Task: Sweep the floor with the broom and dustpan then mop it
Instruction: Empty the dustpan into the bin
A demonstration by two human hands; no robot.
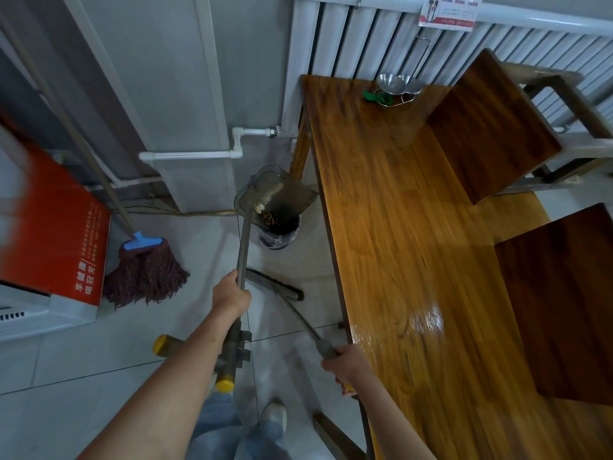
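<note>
The left hand [232, 295] grips the dustpan [272, 197] handle, tipped over the bin [280, 235] at twelve o'clock; the right hand [343, 363] grips the broom [275, 285].

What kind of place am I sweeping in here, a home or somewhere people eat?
Probably a small eatery or canteen. A long wooden table with wooden seats stands by a radiator, a metal condiment holder sits on the table, and a printed card hangs above.

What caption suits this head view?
Left hand tips dustpan over bin; right hand holds broom.
</note>
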